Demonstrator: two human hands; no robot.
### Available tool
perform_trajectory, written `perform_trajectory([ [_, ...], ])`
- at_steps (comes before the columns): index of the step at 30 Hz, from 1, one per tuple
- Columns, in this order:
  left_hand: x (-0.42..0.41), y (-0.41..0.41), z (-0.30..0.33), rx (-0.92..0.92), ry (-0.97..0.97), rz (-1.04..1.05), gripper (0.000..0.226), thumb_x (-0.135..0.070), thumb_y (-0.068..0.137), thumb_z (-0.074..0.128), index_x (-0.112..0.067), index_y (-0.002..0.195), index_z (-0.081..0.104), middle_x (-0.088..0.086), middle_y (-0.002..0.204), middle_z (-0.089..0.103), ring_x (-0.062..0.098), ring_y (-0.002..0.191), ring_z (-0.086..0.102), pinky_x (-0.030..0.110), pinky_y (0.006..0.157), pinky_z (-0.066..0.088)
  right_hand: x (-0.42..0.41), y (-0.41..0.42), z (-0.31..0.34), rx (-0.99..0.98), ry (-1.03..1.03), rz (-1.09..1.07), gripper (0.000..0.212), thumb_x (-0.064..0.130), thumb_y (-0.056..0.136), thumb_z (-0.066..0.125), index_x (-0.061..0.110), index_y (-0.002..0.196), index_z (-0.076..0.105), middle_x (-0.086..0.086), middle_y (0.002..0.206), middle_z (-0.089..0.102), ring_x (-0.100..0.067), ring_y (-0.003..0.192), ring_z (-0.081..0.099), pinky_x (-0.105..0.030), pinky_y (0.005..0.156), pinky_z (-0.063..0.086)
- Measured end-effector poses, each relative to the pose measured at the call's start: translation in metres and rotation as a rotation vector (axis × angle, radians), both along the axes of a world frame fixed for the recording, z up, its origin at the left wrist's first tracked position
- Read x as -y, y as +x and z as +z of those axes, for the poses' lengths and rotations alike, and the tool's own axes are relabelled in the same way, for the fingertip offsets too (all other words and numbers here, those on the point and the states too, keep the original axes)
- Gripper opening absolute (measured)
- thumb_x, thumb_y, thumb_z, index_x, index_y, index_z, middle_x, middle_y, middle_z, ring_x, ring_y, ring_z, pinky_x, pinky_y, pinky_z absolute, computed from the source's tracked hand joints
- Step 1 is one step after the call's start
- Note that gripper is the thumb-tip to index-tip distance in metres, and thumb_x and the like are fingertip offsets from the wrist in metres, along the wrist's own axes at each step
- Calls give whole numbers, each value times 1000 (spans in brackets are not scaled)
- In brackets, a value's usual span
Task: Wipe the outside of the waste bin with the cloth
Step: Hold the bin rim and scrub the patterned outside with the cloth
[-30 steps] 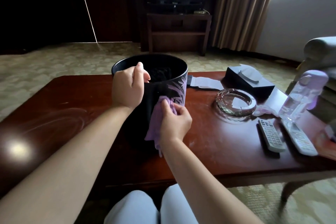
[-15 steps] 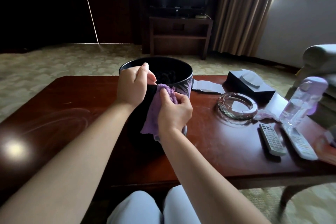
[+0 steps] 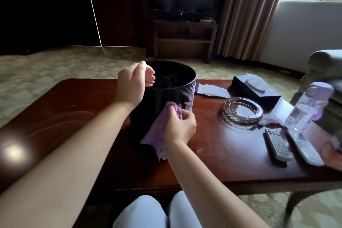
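A round black waste bin (image 3: 159, 98) with a pale purple pattern on its right side stands upright on the dark wooden table (image 3: 218, 153). My left hand (image 3: 132, 84) grips its near-left rim, fingers curled over the edge into the bin. My right hand (image 3: 180, 127) holds a bunched purple cloth (image 3: 157, 133) and presses it against the bin's near wall, about halfway down. The cloth's loose end hangs toward the tabletop. The bin's base is hidden behind my right hand and the cloth.
To the right on the table lie a glass ashtray (image 3: 242, 111), a black tissue box (image 3: 256, 90), two remotes (image 3: 277, 144), a clear bottle with a purple cap (image 3: 307, 107) and a white paper (image 3: 211, 89). An armchair (image 3: 327, 72) stands at the far right.
My right hand has slid the cloth down the bin's near wall from the rim to about mid-height. The left hand keeps its grip on the rim.
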State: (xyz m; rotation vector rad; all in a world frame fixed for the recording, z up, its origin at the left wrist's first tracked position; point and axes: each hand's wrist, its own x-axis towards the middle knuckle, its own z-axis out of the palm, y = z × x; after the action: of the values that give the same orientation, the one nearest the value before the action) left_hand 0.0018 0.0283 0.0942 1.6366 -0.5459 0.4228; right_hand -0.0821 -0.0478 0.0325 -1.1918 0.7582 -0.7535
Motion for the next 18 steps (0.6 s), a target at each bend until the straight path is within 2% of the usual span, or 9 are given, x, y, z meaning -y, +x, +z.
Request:
perform_trajectory([
  [1, -4, 2, -3, 37, 36, 38, 38, -35, 88, 34, -18, 72, 63, 4, 68, 67, 22, 71, 66, 41, 72, 55, 1, -3, -6, -5, 28, -1, 15, 26, 78, 73, 24, 77, 58, 9, 77, 64, 3, 70, 59, 0, 56, 40],
  [3, -10, 0, -9, 117, 140, 99, 37, -34, 89, 35, -19, 75, 65, -6, 69, 67, 14, 73, 65, 37, 76, 52, -2, -8, -9, 24, 40, -5, 14, 25, 79, 72, 21, 79, 59, 8, 79, 65, 2, 71, 60, -1, 58, 43],
  [6, -13, -4, -11, 166, 214, 152, 33, -32, 89, 36, -19, 78, 66, -11, 69, 66, 9, 71, 63, 26, 72, 46, -8, -9, 3, 72, -20, 1, 16, 28, 80, 72, 23, 78, 57, 8, 78, 64, -4, 75, 62, -15, 71, 49],
  [9, -16, -3, -13, 182, 242, 163, 32, -32, 87, 37, -19, 79, 65, -12, 68, 65, 8, 70, 61, 18, 68, 41, -6, -10, 13, 98, -33, -6, 18, 30, 81, 71, 24, 79, 54, 11, 75, 61, -1, 72, 61, -16, 69, 49],
  [12, -15, -5, -18, 168, 201, 155, 29, -29, 87, 39, -20, 78, 65, -14, 67, 64, 8, 70, 61, 20, 70, 42, -1, -7, 19, 160, -58, -56, 20, 27, 82, 70, 25, 79, 50, 7, 78, 60, -2, 70, 59, -13, 66, 47],
  [15, -5, -10, -23, 165, 157, 161, 28, -27, 87, 40, -20, 77, 65, -13, 66, 63, 7, 69, 60, 26, 70, 44, -7, 2, 30, 206, -244, -81, 21, 26, 80, 71, 21, 81, 51, -2, 88, 61, -3, 75, 56, -13, 70, 44],
  [18, -2, -8, -24, 93, 46, 150, 25, -23, 87, 41, -20, 75, 63, -8, 66, 64, 12, 68, 61, 29, 71, 45, -11, 11, 35, 239, -409, -100, 17, 17, 80, 71, 15, 85, 55, -2, 92, 54, 2, 79, 50, -4, 73, 36],
])
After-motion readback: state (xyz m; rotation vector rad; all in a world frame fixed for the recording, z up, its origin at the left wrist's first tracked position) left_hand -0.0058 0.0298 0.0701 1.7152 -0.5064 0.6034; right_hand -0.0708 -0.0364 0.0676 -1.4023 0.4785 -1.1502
